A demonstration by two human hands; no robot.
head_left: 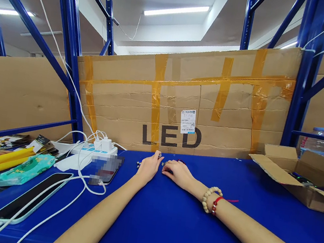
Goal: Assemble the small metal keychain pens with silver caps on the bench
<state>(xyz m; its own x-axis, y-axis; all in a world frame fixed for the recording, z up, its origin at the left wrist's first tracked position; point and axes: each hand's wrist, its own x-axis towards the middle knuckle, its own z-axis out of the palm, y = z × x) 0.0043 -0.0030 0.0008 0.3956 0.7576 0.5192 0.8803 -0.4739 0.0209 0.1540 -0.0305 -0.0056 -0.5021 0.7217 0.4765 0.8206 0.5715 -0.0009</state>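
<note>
Near the back of the blue tabletop (146, 225), my left hand (149, 168) is closed in a pinch. A small dark, shiny piece (159, 156) shows at its fingertips, too small to name. Just to the right lies my right hand (181, 174), palm down with curled fingers; whatever they hold is hidden. Small shiny metallic bits (164, 163) show by the right fingertips, and another shiny bit (138, 165) lies left of the left hand. A beaded bracelet (206, 199) and a red string bracelet (215, 206) are on my right wrist.
On the left are a phone (32, 195), a second phone (113, 171), white cables (66, 204), a power strip (99, 152) and yellow tubes (4, 161). An open cardboard box (281, 176) stands at right. Behind rises a taped cardboard sheet (122, 103) between blue posts (302, 89).
</note>
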